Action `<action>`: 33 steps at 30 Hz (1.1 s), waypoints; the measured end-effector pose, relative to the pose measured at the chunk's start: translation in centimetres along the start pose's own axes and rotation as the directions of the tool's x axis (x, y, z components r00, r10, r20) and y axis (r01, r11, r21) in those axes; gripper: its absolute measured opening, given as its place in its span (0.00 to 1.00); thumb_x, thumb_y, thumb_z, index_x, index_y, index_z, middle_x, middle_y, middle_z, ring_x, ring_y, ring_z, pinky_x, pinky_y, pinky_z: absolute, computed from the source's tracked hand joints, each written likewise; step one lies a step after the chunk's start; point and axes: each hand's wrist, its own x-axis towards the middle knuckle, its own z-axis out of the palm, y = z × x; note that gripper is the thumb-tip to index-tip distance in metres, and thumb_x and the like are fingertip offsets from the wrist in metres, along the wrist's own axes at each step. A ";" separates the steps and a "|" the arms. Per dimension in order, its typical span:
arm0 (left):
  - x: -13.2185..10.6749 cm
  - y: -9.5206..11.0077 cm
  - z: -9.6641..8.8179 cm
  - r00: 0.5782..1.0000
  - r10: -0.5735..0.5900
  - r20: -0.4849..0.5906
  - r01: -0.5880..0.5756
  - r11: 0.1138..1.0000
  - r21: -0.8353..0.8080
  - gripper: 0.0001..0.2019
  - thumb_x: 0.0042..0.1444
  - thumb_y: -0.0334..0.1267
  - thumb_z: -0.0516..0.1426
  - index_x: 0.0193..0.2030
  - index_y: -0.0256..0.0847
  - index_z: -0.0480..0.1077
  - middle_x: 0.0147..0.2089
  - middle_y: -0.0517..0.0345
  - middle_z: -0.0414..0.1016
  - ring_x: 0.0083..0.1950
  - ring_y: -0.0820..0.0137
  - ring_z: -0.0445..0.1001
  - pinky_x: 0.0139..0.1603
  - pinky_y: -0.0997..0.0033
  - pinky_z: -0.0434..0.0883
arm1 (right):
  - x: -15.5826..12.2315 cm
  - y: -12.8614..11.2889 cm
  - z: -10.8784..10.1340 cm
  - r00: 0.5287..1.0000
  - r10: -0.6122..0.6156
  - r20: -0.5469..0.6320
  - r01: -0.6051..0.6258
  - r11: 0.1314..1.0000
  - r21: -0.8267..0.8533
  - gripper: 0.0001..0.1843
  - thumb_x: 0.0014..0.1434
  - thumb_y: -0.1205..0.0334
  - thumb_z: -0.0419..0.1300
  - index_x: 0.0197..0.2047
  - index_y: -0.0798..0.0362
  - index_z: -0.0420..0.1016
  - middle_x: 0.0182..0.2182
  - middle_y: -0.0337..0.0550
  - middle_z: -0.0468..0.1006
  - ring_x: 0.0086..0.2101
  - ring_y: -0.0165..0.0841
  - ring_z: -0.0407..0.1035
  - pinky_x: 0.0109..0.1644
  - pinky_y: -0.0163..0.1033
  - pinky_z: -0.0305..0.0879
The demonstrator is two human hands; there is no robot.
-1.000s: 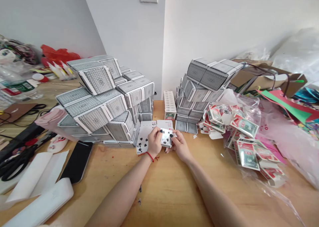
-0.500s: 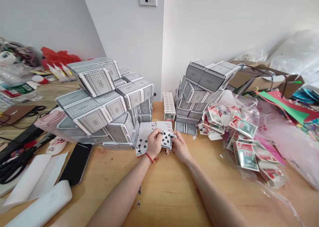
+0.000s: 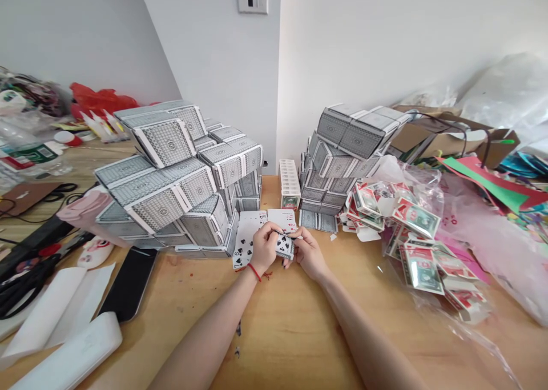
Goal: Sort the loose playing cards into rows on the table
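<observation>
Just left of the held cards (image 3: pixel 284 245), the near corner of the face-up cards (image 3: pixel 244 250) reads 7, with what looks like a 6 right above it, both printed in black beside spade pips; the held cards themselves show black spades (any corner figure is too small to make out); beyond the held cards, a second set of cards (image 3: pixel 279 215) carries red corner marks too fine to read; right of the held cards, the red-and-green card boxes (image 3: pixel 416 217) bear illegible print; the green bottle label (image 3: pixel 43 152), well to their left, is unreadable too.
</observation>
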 end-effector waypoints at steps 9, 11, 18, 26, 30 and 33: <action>-0.2 0.4 -0.3 0.998 -0.006 0.057 0.012 0.994 -0.109 0.08 0.44 0.33 0.48 0.22 0.36 0.66 0.22 0.61 0.65 0.21 0.76 0.62 0.21 0.77 0.59 | 0.0 -0.5 -0.2 0.946 0.216 0.241 -0.261 0.950 0.172 0.13 0.56 0.50 0.44 0.41 0.48 0.56 0.26 0.37 0.70 0.24 0.36 0.72 0.17 0.40 0.68; -0.4 0.6 -0.3 0.996 -0.029 0.081 0.040 0.989 -0.140 0.08 0.45 0.34 0.48 0.23 0.36 0.66 0.20 0.61 0.64 0.19 0.77 0.61 0.18 0.78 0.57 | 0.1 -0.4 -0.3 0.917 0.293 0.270 -0.338 0.931 0.139 0.15 0.57 0.50 0.43 0.41 0.51 0.57 0.26 0.41 0.73 0.23 0.36 0.72 0.18 0.39 0.69; -1.0 1.3 -0.1 0.958 -0.186 0.218 0.245 0.927 -0.286 0.13 0.52 0.45 0.48 0.26 0.38 0.64 0.14 0.65 0.59 0.09 0.75 0.59 0.07 0.77 0.50 | 0.0 -0.1 -0.6 0.899 0.293 0.326 -0.345 0.932 0.114 0.17 0.58 0.53 0.49 0.38 0.60 0.65 0.24 0.50 0.76 0.22 0.32 0.71 0.22 0.33 0.68; -0.3 0.4 0.0 0.992 -0.119 -0.036 0.114 0.987 -0.114 0.20 0.52 0.50 0.48 0.31 0.33 0.72 0.22 0.58 0.69 0.19 0.76 0.64 0.17 0.78 0.59 | 0.1 0.2 -0.3 0.968 0.115 0.222 -0.133 0.989 0.068 0.14 0.56 0.54 0.55 0.36 0.59 0.68 0.25 0.47 0.77 0.21 0.30 0.71 0.21 0.32 0.67; -0.4 0.3 -0.1 0.994 -0.110 -0.005 0.110 0.994 -0.024 0.21 0.52 0.51 0.49 0.29 0.33 0.71 0.19 0.61 0.65 0.18 0.78 0.60 0.16 0.78 0.56 | 0.1 0.4 0.1 0.983 0.056 0.176 -0.066 0.997 0.050 0.15 0.56 0.52 0.55 0.37 0.57 0.68 0.27 0.46 0.76 0.26 0.32 0.73 0.29 0.38 0.70; -0.7 0.7 -0.1 0.988 -0.085 0.129 0.078 0.995 0.063 0.17 0.50 0.49 0.53 0.27 0.34 0.70 0.18 0.63 0.62 0.18 0.79 0.58 0.17 0.79 0.55 | 0.2 0.4 0.0 0.989 0.055 0.140 -0.057 0.998 0.012 0.16 0.55 0.50 0.55 0.36 0.56 0.68 0.26 0.45 0.76 0.29 0.34 0.73 0.32 0.42 0.71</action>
